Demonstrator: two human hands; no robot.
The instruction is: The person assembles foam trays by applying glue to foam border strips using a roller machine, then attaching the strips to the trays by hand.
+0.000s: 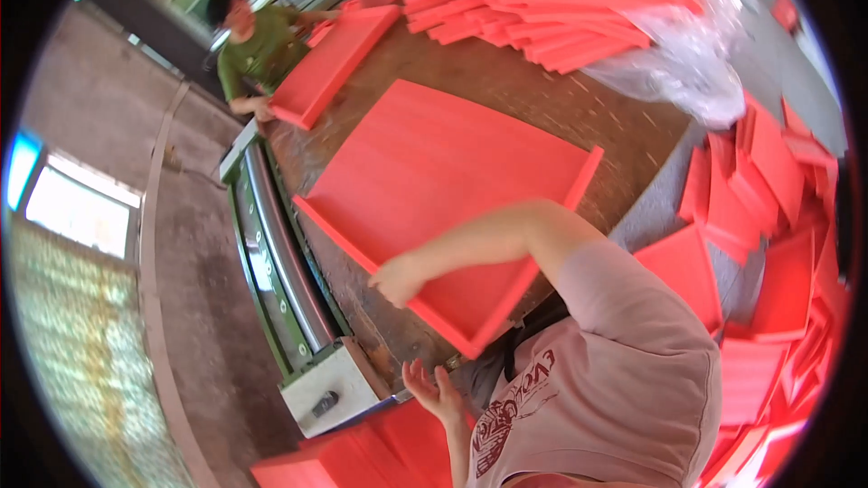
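Observation:
A wide red foam panel [452, 163] with raised strips along its edges lies on the brown worktable, tilted across the view. My right hand [398, 280] is closed at the raised strip on its near left edge, the forearm crossing over the panel. The fingertips are partly hidden, so how firmly they grip cannot be made out. My left hand [436, 393] is open, fingers spread, held low beside the panel's near corner and holding nothing. Below it are red foam pieces [362, 452].
A roller machine [280, 253] with a green frame stands along the table's left side. Beyond it a co-worker [267, 50] handles another red foam panel [334, 68]. Stacked red foam strips [561, 0] and clear plastic [678, 54] lie at the back; more foam pieces [759, 181] pile up on the right.

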